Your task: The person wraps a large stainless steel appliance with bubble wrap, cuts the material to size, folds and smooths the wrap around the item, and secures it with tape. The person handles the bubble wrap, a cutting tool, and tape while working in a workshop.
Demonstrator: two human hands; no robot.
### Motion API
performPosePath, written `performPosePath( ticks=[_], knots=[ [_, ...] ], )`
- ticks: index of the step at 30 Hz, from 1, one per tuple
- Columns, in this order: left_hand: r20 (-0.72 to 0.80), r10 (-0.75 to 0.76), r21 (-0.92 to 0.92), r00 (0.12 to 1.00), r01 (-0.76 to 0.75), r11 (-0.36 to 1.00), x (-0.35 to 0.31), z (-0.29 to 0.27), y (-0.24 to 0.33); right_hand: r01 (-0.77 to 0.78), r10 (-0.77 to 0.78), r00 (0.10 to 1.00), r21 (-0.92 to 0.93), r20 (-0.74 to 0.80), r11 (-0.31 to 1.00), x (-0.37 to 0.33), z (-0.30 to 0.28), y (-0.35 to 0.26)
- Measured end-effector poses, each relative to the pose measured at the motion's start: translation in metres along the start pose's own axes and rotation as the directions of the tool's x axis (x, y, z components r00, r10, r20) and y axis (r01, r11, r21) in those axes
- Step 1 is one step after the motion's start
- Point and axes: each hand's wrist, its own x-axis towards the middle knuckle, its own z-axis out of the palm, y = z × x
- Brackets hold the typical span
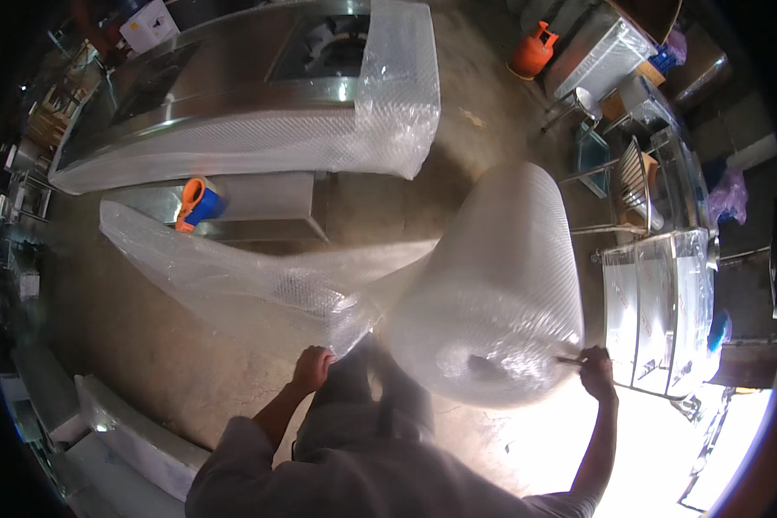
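On the floor (147, 319), that bubble-wrap roll (509, 285) should feel soft and light — best taken by the loose sheet (293, 289), left grip (313, 369) pinching its edge, right grip (594, 373) clamped on a slim tool (569, 360).

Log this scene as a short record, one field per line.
Left hand: seemingly gripping the lower edge of the loose bubble wrap sheet
Right hand: holding a slim object, kind unclear, by the near end of the large bubble wrap roll
Tape dispenser: orange and blue, on a low metal surface
Beyond: metal stove unit, partly wrapped
Upper right: orange gas cylinder
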Motion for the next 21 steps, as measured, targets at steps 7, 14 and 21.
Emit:
performPosePath(
  ticks=[7, 14, 21],
  knots=[
    [0.356, -0.206, 0.187, 0.912, 0.146, 0.971, -0.008, 0.131, -0.074, 0.107, 0.023, 0.832, -0.2, 0.554, 0.974, -0.143, 0.238, -0.017],
    [0.741, -0.105, 0.058, 0.663, 0.092, 0.994, -0.123, 0.236, -0.11, 0.006, 0.185, 0.842, -0.351, 0.506, 0.936, -0.288, 0.399, 0.024],
    [0.758, -0.173, 0.16, 0.629, 0.078, 0.984, -0.2, 0.391, -0.042, -0.365, 0.437, 0.755, -0.241, 0.489, 0.899, -0.348, 0.467, 0.028]
  ],
)
